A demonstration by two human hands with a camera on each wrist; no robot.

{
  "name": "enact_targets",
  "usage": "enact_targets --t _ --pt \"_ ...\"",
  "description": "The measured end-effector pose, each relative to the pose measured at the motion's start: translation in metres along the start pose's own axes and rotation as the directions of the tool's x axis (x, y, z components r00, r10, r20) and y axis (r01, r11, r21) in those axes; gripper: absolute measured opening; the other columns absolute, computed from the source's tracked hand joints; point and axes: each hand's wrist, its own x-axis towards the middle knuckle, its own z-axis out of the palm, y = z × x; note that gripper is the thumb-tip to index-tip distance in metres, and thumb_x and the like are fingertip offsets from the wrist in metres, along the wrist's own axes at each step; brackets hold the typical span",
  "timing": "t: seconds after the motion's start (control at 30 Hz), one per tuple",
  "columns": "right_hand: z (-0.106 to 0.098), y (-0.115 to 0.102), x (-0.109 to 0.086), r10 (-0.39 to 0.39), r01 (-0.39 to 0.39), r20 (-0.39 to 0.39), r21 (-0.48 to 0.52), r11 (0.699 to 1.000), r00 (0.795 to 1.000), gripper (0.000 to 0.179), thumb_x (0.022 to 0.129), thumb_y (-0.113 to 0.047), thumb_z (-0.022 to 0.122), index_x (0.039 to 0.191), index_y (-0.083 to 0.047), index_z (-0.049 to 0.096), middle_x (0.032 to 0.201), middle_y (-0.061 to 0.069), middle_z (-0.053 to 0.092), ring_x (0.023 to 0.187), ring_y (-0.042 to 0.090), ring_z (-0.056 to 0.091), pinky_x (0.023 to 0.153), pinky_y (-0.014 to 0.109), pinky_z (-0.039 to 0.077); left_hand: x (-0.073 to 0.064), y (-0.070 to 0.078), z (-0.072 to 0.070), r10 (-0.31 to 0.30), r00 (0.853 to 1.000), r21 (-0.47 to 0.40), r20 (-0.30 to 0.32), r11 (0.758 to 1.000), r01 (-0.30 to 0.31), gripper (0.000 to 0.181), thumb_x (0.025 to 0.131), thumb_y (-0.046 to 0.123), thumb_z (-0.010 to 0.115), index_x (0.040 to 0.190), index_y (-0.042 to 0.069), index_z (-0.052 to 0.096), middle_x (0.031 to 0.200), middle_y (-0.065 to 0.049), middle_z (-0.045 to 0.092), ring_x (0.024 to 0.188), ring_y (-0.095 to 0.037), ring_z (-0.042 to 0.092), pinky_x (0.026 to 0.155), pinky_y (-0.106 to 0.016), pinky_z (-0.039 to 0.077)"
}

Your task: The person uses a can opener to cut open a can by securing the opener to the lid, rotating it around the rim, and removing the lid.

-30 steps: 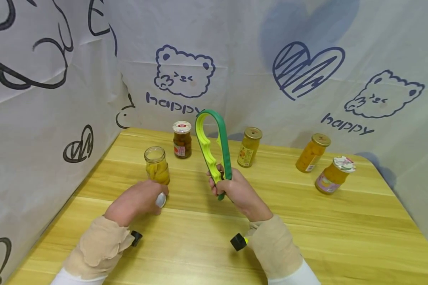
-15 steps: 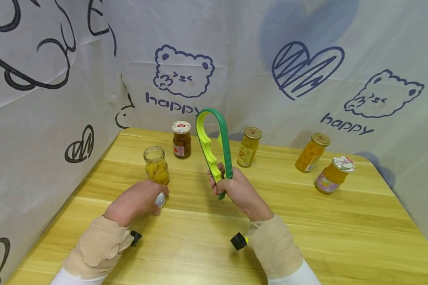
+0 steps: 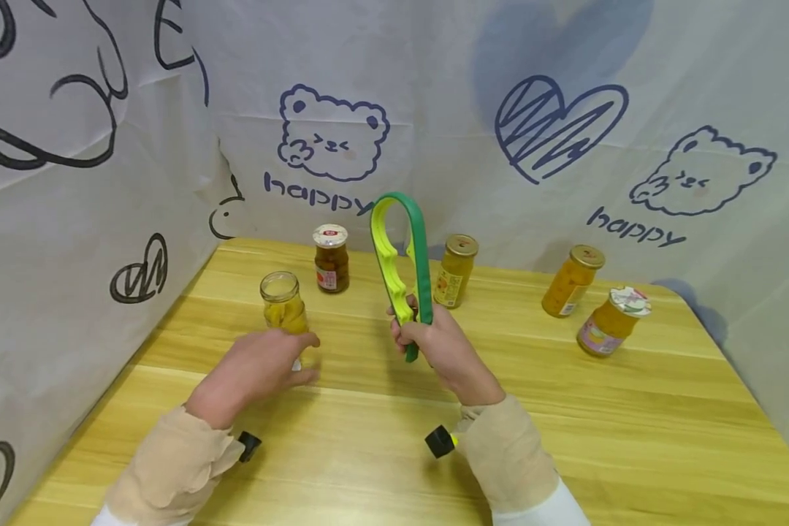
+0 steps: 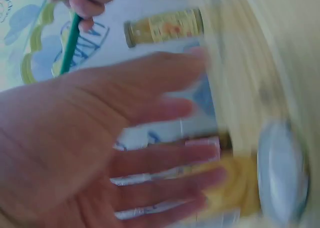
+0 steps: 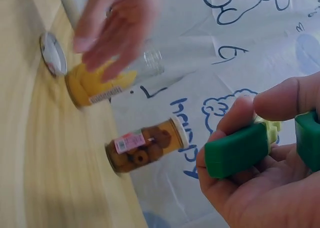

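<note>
My left hand point(image 3: 253, 369) hovers over the table with its fingers spread and nothing in them. Below it a silver jar lid point(image 4: 283, 175) lies on the wood, apart from the fingers. Just beyond stands an uncovered glass jar point(image 3: 284, 307) of yellow fruit, its lower part hidden by the hand in the head view. My right hand point(image 3: 447, 354) grips a green and yellow jar opener point(image 3: 423, 252) by its handles, with the loop pointing up in the air. In the right wrist view, the handle ends point(image 5: 237, 150) show between thumb and fingers.
A jar of dark fruit with a white lid point(image 3: 332, 259) stands at the back left. Behind the opener is a gold-lidded yellow jar point(image 3: 455, 274). Two orange jars, one gold-lidded point(image 3: 572, 283) and one white-lidded point(image 3: 610, 325), stand at right. Cloth walls border the wooden table point(image 3: 368, 453).
My left hand has let go of the lid and spread its fingers, rising slightly. The right hand has shifted a little up and right with the jar opener.
</note>
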Motion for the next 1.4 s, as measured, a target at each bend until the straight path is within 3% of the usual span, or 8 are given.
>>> enact_targets --t 0.13,0.27,0.43,0.6,0.83,0.97,1.1,1.4 --pt "-0.003 -0.002 0.000 -0.025 0.023 -0.048 -0.052 0.998 0.999 0.026 0.093 -0.005 0.051 0.119 0.001 0.056 0.085 0.004 0.057 0.076 0.021 0.053 0.074 0.034 0.048 0.013 0.024 0.009 0.088 0.985 -0.190 -0.150 0.975 -0.116 0.041 0.097 0.037 0.072 0.130 0.014 0.067 0.119 -0.008 0.077 0.101 -0.026 0.075 0.082 -0.045 0.062" --pt "-0.006 -0.002 -0.001 -0.028 0.023 -0.082 -0.057 0.998 0.996 0.026 0.093 -0.006 0.052 0.118 0.002 0.057 0.085 0.004 0.057 0.076 0.021 0.053 0.074 0.034 0.048 0.038 0.038 0.023 0.027 0.966 -0.418 -0.256 0.898 -0.136 0.041 0.098 0.032 0.070 0.133 0.012 0.063 0.127 -0.008 0.073 0.116 -0.030 0.071 0.094 -0.047 0.059" --pt "-0.009 -0.001 -0.003 -0.034 0.028 -0.098 -0.062 0.998 0.995 0.028 0.093 -0.004 0.052 0.120 0.002 0.057 0.086 0.005 0.058 0.077 0.021 0.052 0.075 0.034 0.048 0.072 0.029 0.036 -0.206 0.947 -0.702 -0.247 0.712 -0.028 0.042 0.099 0.027 0.066 0.135 0.008 0.056 0.134 -0.016 0.067 0.126 -0.035 0.064 0.100 -0.049 0.057" --pt "-0.015 -0.003 -0.003 -0.040 0.032 -0.133 -0.068 0.997 0.990 0.032 0.091 -0.002 0.051 0.122 0.001 0.057 0.088 0.007 0.058 0.077 0.022 0.051 0.074 0.034 0.048 0.097 0.018 0.042 -0.422 0.892 -0.851 -0.162 0.517 0.090 0.051 0.099 0.029 0.063 0.140 0.005 0.046 0.142 -0.020 0.057 0.135 -0.035 0.056 0.112 -0.051 0.049" --pt "-0.020 -0.003 -0.002 -0.056 0.047 -0.156 -0.063 0.997 0.986 0.030 0.091 0.001 0.051 0.120 0.004 0.058 0.086 0.004 0.058 0.076 0.020 0.052 0.073 0.032 0.049 0.118 0.010 0.052 -0.536 0.840 -0.932 -0.084 0.340 0.124 0.062 0.097 0.025 0.063 0.146 0.002 0.034 0.145 -0.022 0.044 0.134 -0.033 0.046 0.114 -0.048 0.042" --pt "-0.022 -0.004 -0.002 -0.057 0.047 -0.165 -0.062 0.997 0.985 0.029 0.093 -0.001 0.052 0.120 0.004 0.058 0.087 0.004 0.059 0.076 0.021 0.053 0.073 0.031 0.050 0.126 0.009 0.056 -0.586 0.807 -0.951 -0.073 0.285 0.120 0.060 0.095 0.022 0.064 0.143 0.002 0.035 0.143 -0.022 0.045 0.127 -0.029 0.047 0.107 -0.043 0.043" --pt "-0.023 -0.004 -0.003 -0.061 0.049 -0.179 -0.072 0.996 0.982 0.029 0.093 -0.002 0.052 0.120 0.004 0.059 0.086 0.004 0.059 0.075 0.021 0.053 0.072 0.032 0.049 0.135 0.009 0.059 -0.657 0.749 -0.943 -0.089 0.298 0.149 0.059 0.091 0.023 0.067 0.138 0.003 0.037 0.141 -0.022 0.044 0.127 -0.030 0.045 0.107 -0.041 0.040" --pt "-0.021 -0.003 -0.002 -0.090 0.075 -0.169 -0.093 0.993 0.981 0.029 0.092 -0.002 0.052 0.119 0.006 0.060 0.082 0.001 0.059 0.072 0.019 0.054 0.071 0.032 0.050 0.152 0.011 0.059 -0.820 0.555 -0.960 -0.137 0.248 0.129 0.080 0.083 0.031 0.077 0.145 0.010 0.030 0.149 -0.026 0.034 0.137 -0.039 0.040 0.117 -0.050 0.036"
